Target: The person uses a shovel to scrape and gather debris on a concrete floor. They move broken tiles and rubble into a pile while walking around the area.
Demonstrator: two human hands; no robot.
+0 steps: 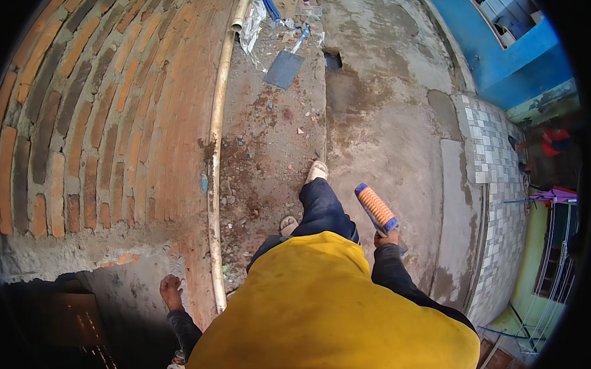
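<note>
In my right hand (387,238) is a tool with a thick ribbed orange cylinder and blue ends (377,207); a grey part runs along its left side. My fingers are closed around its near end, and its exact kind cannot be made out. My left hand (171,293) hangs low at my left with nothing in it, fingers loosely apart. It is close to the lower edge of the brick wall (109,113), beside a pale pipe (216,162). Whether it touches the wall is unclear.
Rubble and a dark flat sheet (284,69) lie along the strip by the pipe. A small hole (333,61) breaks the concrete ground (389,123). A dark opening (56,326) is at lower left. Tiled paving (498,165), a drying rack (552,278) and another person (556,143) are at right.
</note>
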